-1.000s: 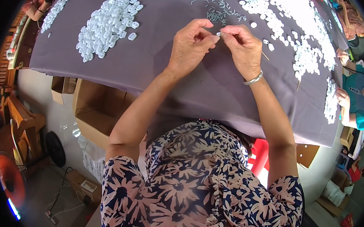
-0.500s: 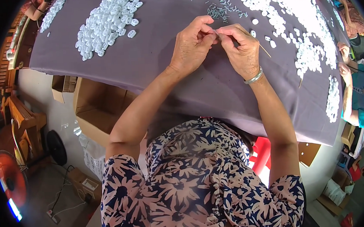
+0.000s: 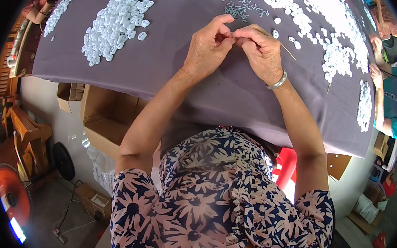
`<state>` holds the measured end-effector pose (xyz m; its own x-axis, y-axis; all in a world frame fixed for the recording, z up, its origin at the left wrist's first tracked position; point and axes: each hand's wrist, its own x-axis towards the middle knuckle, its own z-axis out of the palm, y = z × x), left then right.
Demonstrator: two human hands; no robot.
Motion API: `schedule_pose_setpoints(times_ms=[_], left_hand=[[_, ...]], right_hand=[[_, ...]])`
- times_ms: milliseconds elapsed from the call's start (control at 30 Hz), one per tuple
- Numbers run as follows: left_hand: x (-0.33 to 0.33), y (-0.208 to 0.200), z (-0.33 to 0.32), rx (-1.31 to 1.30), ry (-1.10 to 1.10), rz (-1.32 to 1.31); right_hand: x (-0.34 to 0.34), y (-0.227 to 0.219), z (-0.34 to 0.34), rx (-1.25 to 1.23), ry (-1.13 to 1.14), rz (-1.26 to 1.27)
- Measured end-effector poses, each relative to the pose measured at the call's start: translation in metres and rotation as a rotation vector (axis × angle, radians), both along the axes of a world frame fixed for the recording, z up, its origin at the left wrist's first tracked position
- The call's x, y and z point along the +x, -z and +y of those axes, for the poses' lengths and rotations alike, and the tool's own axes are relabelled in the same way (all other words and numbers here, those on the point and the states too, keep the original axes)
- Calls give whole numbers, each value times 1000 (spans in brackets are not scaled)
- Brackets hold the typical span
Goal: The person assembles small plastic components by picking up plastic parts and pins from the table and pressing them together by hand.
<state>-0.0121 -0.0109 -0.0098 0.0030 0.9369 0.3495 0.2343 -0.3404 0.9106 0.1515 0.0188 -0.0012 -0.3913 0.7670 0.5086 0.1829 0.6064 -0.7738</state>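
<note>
Both hands meet above the grey bench [image 3: 167,71], fingertips pinched together on something too small to make out. The left hand [image 3: 209,47] curls in; the right hand [image 3: 262,50] also clamps a thin stick [image 3: 288,52] slanting out to its right. A white pile [image 3: 115,24] lies well apart, small rods [image 3: 240,3] just beyond the hands.

matt grey cloth [image 3: 167,75] under glossy white plastic pieces [image 3: 113,26], shiny metal bangle [image 3: 278,81]
</note>
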Motion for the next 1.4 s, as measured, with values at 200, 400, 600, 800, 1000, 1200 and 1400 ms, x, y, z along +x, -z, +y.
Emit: schedule_pose_setpoints(times_ms=[200, 400, 600, 800, 1000, 1200, 1400], left_hand=[[1, -5, -3, -17, 19, 82], [-3, -3, 0, -46, 50, 31], [-5, -9, 2, -105, 173, -183], [0, -14, 2, -176, 252, -194], [0, -8, -5, -178, 237, -321], [-10, 4, 1, -113, 233, -237], [-4, 6, 7, -89, 185, -220]], right_hand=[[-1, 5, -2, -97, -18, 40], [-5, 5, 0, -118, -54, 99], [-2, -8, -1, -313, -57, 140], [7, -8, 3, -578, -214, 161], [3, 4, 4, -512, -249, 363], [-2, 11, 9, -343, -107, 273], [6, 6, 11, -219, -35, 179]])
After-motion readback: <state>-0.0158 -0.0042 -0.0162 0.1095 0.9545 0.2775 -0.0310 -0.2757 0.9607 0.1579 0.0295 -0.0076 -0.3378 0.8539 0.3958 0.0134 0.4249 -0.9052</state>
